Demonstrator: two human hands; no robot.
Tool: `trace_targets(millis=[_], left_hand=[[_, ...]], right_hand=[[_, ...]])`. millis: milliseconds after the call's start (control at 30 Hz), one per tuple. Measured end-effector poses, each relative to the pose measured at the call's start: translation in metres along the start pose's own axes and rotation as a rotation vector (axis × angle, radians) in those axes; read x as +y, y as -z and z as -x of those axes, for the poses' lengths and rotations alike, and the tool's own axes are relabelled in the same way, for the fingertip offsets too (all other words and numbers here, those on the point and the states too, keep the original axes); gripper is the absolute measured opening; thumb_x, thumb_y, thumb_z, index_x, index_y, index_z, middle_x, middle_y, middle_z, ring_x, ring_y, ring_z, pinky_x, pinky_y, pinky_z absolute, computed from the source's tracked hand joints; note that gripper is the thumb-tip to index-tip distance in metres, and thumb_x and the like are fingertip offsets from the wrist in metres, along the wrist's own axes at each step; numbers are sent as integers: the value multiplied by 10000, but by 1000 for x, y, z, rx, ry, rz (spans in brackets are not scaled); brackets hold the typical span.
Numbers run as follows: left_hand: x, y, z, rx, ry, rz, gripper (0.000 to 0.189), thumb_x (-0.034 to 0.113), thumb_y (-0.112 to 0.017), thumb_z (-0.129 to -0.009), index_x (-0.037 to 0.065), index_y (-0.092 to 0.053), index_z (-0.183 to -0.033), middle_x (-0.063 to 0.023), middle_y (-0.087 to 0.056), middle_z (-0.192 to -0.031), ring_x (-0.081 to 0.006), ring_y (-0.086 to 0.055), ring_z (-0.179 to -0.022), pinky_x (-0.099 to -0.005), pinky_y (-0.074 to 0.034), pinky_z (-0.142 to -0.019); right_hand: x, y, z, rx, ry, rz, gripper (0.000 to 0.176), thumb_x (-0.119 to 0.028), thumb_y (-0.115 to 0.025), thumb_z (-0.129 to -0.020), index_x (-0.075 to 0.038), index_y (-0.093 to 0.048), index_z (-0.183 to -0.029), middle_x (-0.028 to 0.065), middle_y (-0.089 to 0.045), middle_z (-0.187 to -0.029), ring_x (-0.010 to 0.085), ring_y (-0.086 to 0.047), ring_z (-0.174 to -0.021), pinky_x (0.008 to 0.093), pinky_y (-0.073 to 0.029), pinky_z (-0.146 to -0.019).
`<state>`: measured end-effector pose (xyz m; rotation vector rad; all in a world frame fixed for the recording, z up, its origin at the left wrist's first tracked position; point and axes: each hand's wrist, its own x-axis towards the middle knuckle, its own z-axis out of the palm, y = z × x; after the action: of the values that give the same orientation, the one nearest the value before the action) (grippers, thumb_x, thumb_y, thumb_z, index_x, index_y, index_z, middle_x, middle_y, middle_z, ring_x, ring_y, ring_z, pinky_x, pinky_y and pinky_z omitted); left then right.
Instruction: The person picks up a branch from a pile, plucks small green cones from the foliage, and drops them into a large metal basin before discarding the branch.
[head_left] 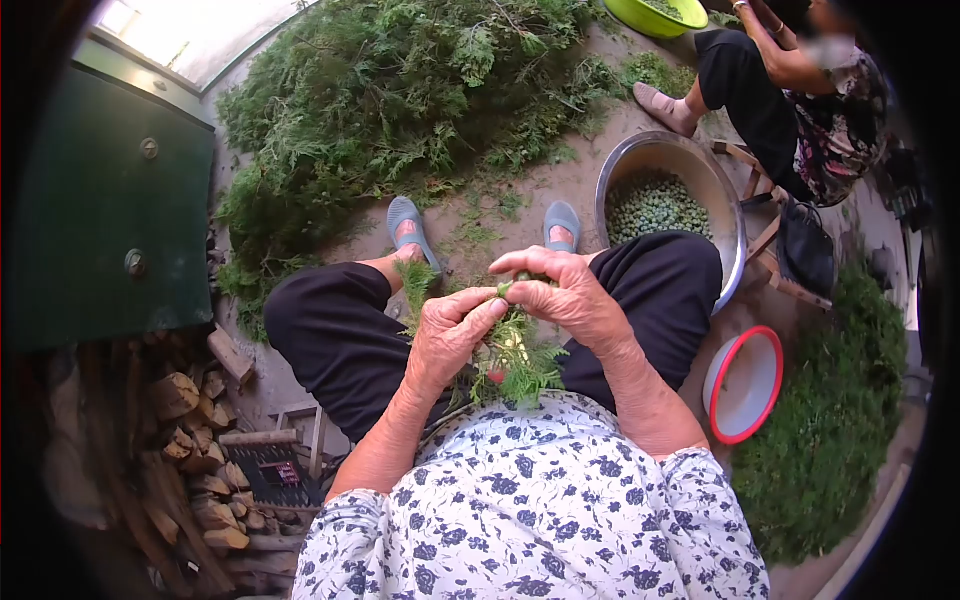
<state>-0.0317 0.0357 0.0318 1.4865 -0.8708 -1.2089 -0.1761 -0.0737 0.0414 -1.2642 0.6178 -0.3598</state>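
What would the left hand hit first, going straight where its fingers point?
The left hand would likely meet the feathery green sprig it pinches, then the right hand just beyond.

Two hands (450,335) (572,295), three bowls (730,215) (745,385) (655,20)

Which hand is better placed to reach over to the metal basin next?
Probably the right hand: it pinches the sprig tip and sits nearer the metal basin, beside the right knee. The left hand grips the sprig.
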Motion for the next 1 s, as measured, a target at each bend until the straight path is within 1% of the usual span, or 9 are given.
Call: trace_targets(millis=[167, 267, 433, 500, 633, 767, 933, 967, 1000], left_hand=[[-7, -4, -7, 27, -103, -82, 192, 132, -618, -830, -46, -646, -899, 10, -576, -652, -41, -479, -575, -199, -378, -511], [-2, -10, -8, 138, -102, -147, 189, 129, -615, -832, -51, -641, -885, 14, -555, -657, -40, -448, -595, -203, -370, -538], [-12, -1, -15, 254, -37, 142, 201, 198, -606, -867, 3, -638, -905, 20, -573, -672, -43, -450, -522, -198, -377, -505], [-13, 13, -17, 159, 181, 658, 182, 223, -574, -889, 52, -612, -842, 53, -532, -635, -31, -414, -458, -200, -366, -466], [-27, 19, -25, -28, 85, 1062, 228, 310, -539, -902, 154, -551, -737, 67, -424, -531, -53, -297, -376, -227, -257, -395], [-19, 12, -23, 48, 180, 1272, 257, 308, -473, -933, 120, -491, -759, 52, -355, -462, -45, -287, -375, -197, -230, -387], [-29, 9, -28, -76, 176, 1319, 239, 294, -480, -928, 111, -488, -774, 46, -355, -478, -47, -297, -384, -195, -244, -402], [-33, 8, -28, -117, 170, 1335, 186, 291, -512, -912, 137, -520, -809, 47, -369, -521, -53, -305, -423, -195, -249, -433], [-36, 8, -29, -158, 161, 1351, 136, 289, -544, -895, 163, -551, -843, 47, -382, -564, -58, -313, -462, -195, -254, -464]], right_hand=[[12, -1, -2, 44, 181, 361, 190, -147, -653, -797, -19, -641, -937, 74, -565, -846, 158, -552, -779, 280, -445, -685], [15, 0, -5, 496, 500, 767, 114, -120, -655, -775, -35, -624, -845, 107, -546, -773, 236, -558, -698, 320, -445, -618], [-17, 82, 12, 868, 370, 821, 122, -56, -625, -773, -37, -625, -893, 95, -570, -839, 217, -568, -790, 329, -453, -717], [-15, 126, 21, 980, 362, 924, 180, -44, -612, -770, -45, -635, -948, 95, -586, -888, 210, -565, -849, 314, -442, -783], [16, 226, 46, 1223, 96, 1170, 326, -265, -685, -740, -70, -641, -997, 122, -586, -1016, 252, -523, -1005, 343, -407, -884], [34, 276, 69, 1283, 12, 1359, 273, -236, -599, -799, -66, -637, -1009, 121, -602, -1029, 274, -520, -1026, 363, -399, -896], [15, 206, 46, 1120, 227, 1257, 195, -87, -482, -869, -53, -623, -1000, 115, -611, -984, 228, -589, -898, 318, -462, -777], [6, 172, 35, 1051, 103, 636, 198, -57, -466, -880, -55, -622, -1002, 100, -612, -954, 176, -608, -789, 278, -475, -671], [12, 153, 26, 1021, 268, 744, 181, -40, -482, -875, -63, -625, -982, 81, -610, -915, 131, -598, -724, 255, -466, -605]])
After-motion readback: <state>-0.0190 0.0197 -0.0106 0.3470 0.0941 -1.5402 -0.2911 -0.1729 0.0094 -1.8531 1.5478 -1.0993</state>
